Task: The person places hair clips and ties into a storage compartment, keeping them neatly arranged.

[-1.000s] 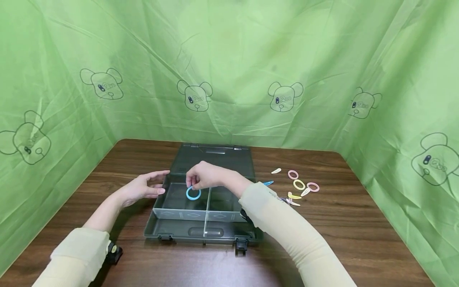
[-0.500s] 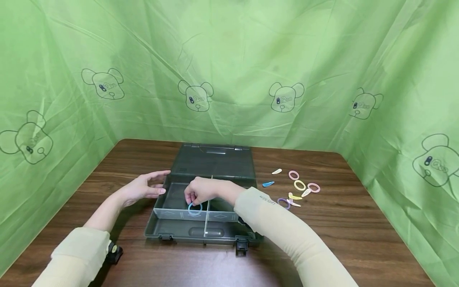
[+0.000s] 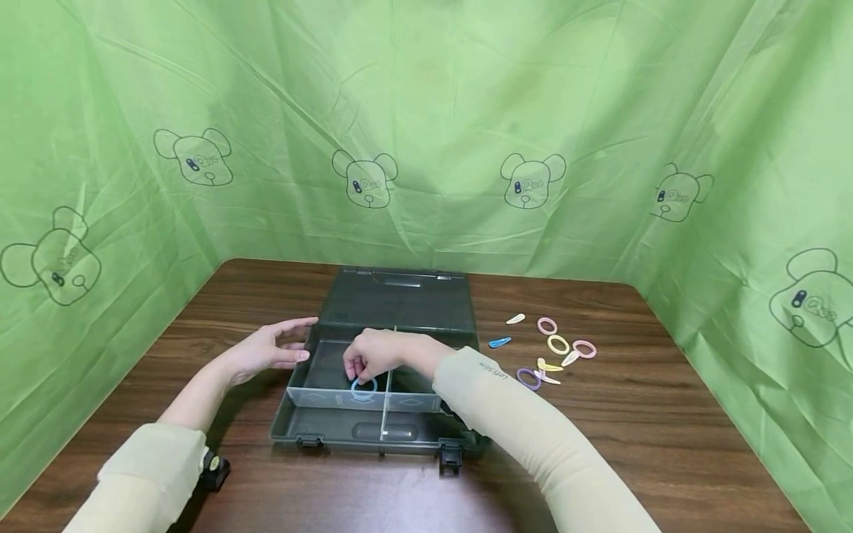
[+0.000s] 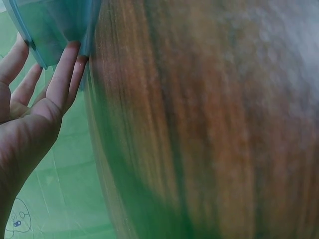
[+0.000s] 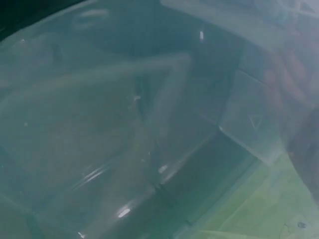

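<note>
My right hand [image 3: 381, 354] pinches a light blue ring-shaped hair tie [image 3: 376, 385] inside the left rear compartment of a dark see-through storage box [image 3: 346, 445]. The tie hangs below the fingertips close to the pale cross divider [image 3: 313, 398]; whether it touches the floor cannot be made out. At the box's left side, my left hand [image 3: 263, 352] touches the wall with spread fingers and thumb. The left wrist view has these fingers [image 4: 64, 74] against the box corner [image 4: 55, 30]. In the right wrist view, the see-through box fills most of the picture, and the hand is blurred at right.
The box lid [image 3: 403, 300] lies folded back. Right of the box are a blue hair clip [image 3: 500, 343], a white clip [image 3: 516, 319], a purple tie [image 3: 520, 380], a yellow tie [image 3: 549, 343], pink ties [image 3: 540, 326] and several more clips. A green curtain [image 3: 440, 89] surrounds the table.
My right hand has lowered the light blue hair tie toward the cross divider, then stayed nearly still. The sleeve no longer covers the blue clip and purple tie. My left hand has stayed in place.
</note>
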Tool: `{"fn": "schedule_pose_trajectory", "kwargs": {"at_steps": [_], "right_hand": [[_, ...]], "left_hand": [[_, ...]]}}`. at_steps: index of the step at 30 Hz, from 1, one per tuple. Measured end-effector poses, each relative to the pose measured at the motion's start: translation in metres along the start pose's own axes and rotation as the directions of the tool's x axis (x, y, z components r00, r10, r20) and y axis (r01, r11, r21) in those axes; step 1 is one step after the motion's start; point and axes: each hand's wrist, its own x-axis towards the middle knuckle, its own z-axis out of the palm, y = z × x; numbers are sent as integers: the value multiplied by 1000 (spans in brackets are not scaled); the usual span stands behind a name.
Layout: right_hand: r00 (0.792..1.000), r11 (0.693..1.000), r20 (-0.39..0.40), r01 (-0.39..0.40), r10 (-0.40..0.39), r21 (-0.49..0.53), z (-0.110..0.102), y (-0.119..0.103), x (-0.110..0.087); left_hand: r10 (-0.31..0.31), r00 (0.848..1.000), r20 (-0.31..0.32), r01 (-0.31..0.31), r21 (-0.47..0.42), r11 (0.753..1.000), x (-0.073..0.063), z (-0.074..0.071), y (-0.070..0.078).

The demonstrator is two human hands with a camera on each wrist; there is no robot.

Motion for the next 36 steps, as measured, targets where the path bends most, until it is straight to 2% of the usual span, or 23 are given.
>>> {"fn": "schedule_pose_trajectory", "kwargs": {"at_steps": [9, 16, 24, 36], "right_hand": [[995, 992, -38, 100, -97, 79, -25, -9, -22], [985, 986, -85, 158, -153, 50, -52, -14, -49], [980, 985, -109, 170, -165, 42, -75, -14, -88], [969, 989, -205, 146, -138, 25, -96, -2, -156]], "left_hand": [[6, 1000, 1, -6, 15, 1000, 0, -2, -3], [-3, 1000, 0, 3, 3, 1000, 0, -1, -1], [-2, 1000, -1, 2, 21, 1000, 0, -1, 0], [-9, 1000, -3, 9, 34, 999, 0, -1, -2]]}}
